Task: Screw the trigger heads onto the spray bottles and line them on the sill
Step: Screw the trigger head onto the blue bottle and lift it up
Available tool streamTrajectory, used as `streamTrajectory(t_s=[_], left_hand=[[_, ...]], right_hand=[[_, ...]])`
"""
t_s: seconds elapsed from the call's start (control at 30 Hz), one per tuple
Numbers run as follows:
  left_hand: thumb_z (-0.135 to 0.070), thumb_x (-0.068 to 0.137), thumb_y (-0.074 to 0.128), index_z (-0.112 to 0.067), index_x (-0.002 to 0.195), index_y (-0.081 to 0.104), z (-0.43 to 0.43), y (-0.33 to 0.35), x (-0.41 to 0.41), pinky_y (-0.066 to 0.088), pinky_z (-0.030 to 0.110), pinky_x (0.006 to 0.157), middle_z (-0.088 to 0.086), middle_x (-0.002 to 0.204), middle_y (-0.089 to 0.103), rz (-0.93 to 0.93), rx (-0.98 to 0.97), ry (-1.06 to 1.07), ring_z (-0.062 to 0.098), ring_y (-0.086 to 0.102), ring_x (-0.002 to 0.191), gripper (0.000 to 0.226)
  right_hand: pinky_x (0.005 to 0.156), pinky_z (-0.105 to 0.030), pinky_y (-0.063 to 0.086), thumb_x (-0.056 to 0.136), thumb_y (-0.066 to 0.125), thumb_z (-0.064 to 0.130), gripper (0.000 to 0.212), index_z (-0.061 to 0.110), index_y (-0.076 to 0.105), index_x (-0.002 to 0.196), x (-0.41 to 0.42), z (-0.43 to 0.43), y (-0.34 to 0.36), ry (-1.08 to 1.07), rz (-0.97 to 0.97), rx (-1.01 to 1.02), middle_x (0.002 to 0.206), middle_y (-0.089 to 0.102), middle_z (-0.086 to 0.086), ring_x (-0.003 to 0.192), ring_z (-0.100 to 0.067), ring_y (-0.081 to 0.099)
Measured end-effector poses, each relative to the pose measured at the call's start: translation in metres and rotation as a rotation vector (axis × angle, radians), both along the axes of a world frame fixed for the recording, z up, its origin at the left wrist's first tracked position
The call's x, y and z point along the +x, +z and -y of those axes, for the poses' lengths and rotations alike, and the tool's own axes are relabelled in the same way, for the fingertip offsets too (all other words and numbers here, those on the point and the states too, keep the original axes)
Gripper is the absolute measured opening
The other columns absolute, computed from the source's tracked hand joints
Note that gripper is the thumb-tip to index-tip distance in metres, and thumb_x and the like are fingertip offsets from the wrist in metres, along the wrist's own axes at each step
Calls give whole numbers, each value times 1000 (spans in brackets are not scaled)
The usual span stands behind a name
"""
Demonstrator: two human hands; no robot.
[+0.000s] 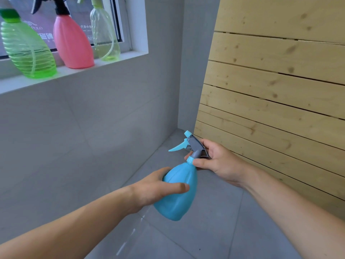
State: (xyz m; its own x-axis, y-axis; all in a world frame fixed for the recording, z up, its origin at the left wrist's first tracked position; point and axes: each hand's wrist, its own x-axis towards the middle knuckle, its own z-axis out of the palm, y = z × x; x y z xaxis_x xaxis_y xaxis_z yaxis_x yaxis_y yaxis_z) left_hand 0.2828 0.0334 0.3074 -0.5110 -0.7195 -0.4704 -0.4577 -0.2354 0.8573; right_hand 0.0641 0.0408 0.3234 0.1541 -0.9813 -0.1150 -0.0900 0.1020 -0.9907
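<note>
A blue spray bottle [180, 191] is held in the air above the grey floor, tilted to the right. My left hand [156, 186] grips its body, thumb across the front. A grey and light blue trigger head [192, 145] sits on the bottle's neck. My right hand [218, 161] grips this head at its collar, thumb and fingers curled around it. On the white sill [78, 71] at the upper left stand three bottles in a row: a green one [28, 49], a pink one [72, 42] with a black trigger head, and a pale yellow-green one [104, 32].
A slatted wooden panel [280, 81] leans against the wall on the right, close behind my right hand. Grey tiled wall [93, 118] runs below the sill. The grey tiled floor [214, 221] lies beneath the bottle.
</note>
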Motion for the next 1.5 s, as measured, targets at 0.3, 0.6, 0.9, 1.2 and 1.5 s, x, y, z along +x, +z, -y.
streamTrajectory(t_s=[0.3,0.6,0.9,1.2,1.5], left_hand=[[-44,73,72,-36,126,64,4,1,-2,55,43,104,-2,123,77,37,160,-39,21,73,115,54],[-70,62,83,-27,122,62,3,0,-7,54,21,56,-3,105,77,95,98,51,12,74,82,76],[-63,65,85,-27,123,65,5,4,-4,52,21,59,-2,106,77,73,94,52,12,71,83,71],[-58,84,70,-25,122,69,10,6,-1,54,31,71,-3,102,75,4,204,68,16,69,85,50],[-60,72,71,-24,120,71,11,-2,0,56,35,80,6,112,78,-58,254,28,23,73,96,60]], right_hand=[[87,-35,57,86,71,7,31,12,65,116,6,4,-15,-124,56,8,103,73,-15,95,-20,71],[75,-34,56,87,70,6,9,10,69,96,14,6,-16,-239,191,102,93,72,-11,81,-22,71],[77,-36,57,88,69,8,22,5,69,110,14,8,-15,-297,232,133,98,75,-12,80,-22,71],[73,-36,57,88,68,7,22,5,69,110,16,8,-14,-304,251,162,97,74,-10,76,-21,71],[74,-37,58,88,69,9,18,8,71,106,18,8,-13,-301,241,155,97,74,-11,79,-22,69]])
